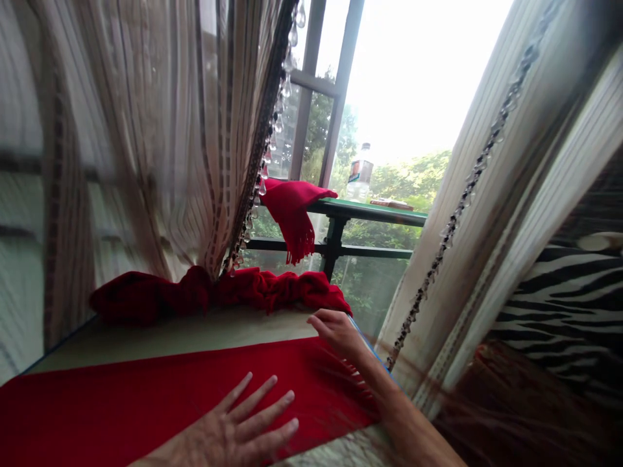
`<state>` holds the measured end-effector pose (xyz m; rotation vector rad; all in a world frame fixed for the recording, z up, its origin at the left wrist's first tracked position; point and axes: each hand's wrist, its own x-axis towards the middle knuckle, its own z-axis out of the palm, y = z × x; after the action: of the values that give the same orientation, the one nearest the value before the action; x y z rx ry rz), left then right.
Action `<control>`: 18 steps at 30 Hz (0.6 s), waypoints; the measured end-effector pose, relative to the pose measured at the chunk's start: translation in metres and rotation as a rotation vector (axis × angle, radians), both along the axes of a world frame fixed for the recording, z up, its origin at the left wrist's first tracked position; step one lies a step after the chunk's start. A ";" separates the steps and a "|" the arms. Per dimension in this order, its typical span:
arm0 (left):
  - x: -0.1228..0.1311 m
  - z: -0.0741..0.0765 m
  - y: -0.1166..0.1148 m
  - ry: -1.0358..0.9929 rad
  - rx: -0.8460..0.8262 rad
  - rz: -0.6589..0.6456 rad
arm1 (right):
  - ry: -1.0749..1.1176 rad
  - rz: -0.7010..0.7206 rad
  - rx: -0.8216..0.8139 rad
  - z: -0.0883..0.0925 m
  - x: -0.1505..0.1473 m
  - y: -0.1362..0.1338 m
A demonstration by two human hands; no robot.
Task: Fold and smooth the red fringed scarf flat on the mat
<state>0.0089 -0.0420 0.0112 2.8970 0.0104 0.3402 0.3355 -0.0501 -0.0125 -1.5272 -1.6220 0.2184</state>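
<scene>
The left hand [233, 428] lies open, fingers spread flat on the red scarf [121, 402]. The right hand [341, 334] rests loosely open at the scarf's far edge, gripping nothing. The scarf runs left to right across the table [170, 332] — fringed end rightward, under both hands. The bottle [359, 175] label is unreadable.

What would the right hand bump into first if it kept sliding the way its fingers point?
Probably the bunched red cloth under the curtain. The right hand points left and away across a bare strip of sill; depth is hard to judge.
</scene>
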 end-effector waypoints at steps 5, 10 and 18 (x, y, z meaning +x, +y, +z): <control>0.003 -0.005 0.032 0.065 0.013 0.034 | 0.071 -0.104 0.075 -0.008 0.022 0.010; 0.037 -0.003 0.042 0.069 0.077 0.088 | 0.116 -0.145 0.114 -0.009 0.035 0.013; 0.078 -0.011 0.009 0.239 0.060 0.100 | 0.173 -0.178 0.145 -0.006 0.042 0.011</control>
<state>0.0867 -0.0335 0.0004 2.9850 0.1880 0.0093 0.3780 -0.0389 -0.0185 -1.4889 -1.3299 0.1283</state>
